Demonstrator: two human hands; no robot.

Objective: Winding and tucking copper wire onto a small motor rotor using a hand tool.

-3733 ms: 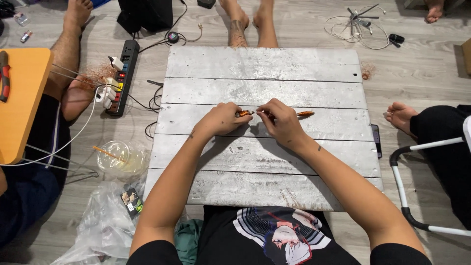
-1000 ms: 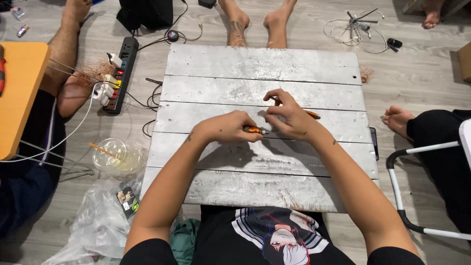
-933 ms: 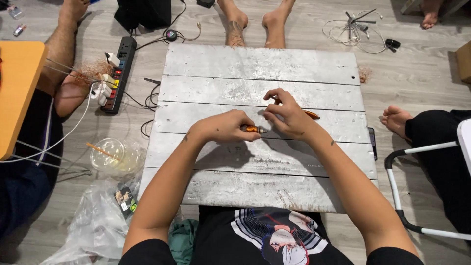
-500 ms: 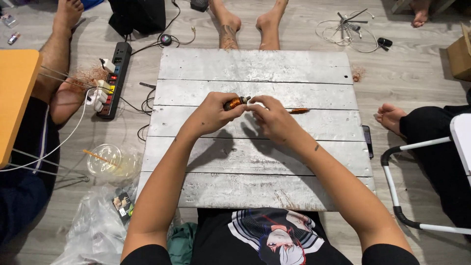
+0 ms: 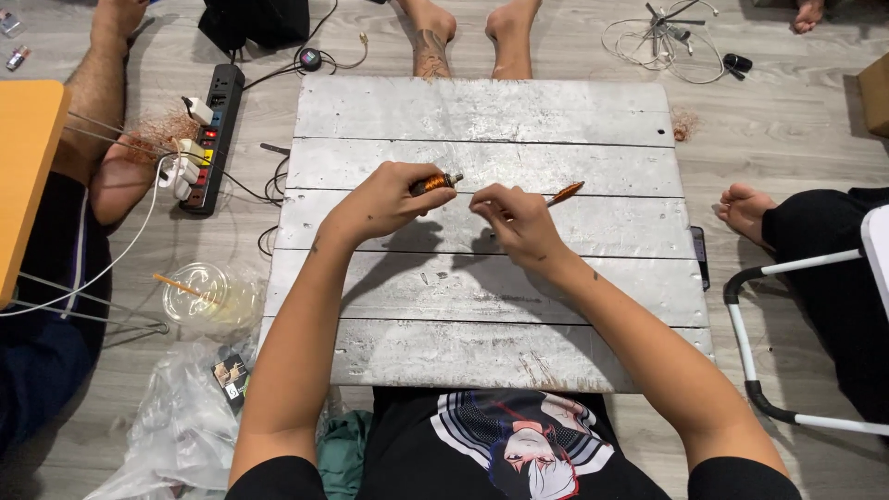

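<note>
Copper coil (image 5: pixel 433 183) in left hand (image 5: pixel 384 199) — tip rightward

A small spool of copper wire (image 5: pixel 433 183) is held lifted just above the desk, lying sideways, while an orange-handled tool (image 5: pixel 564 193) rests slanted nearby.

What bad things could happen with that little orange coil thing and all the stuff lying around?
The left hand pinches the small copper-coloured coil only at one end, so it might slip onto the white plank board. The right hand works very close to it, so thin wire could perhaps tangle or snap. The plastic cup on the floor sits near the power strip; a spill could be dangerous.
</note>
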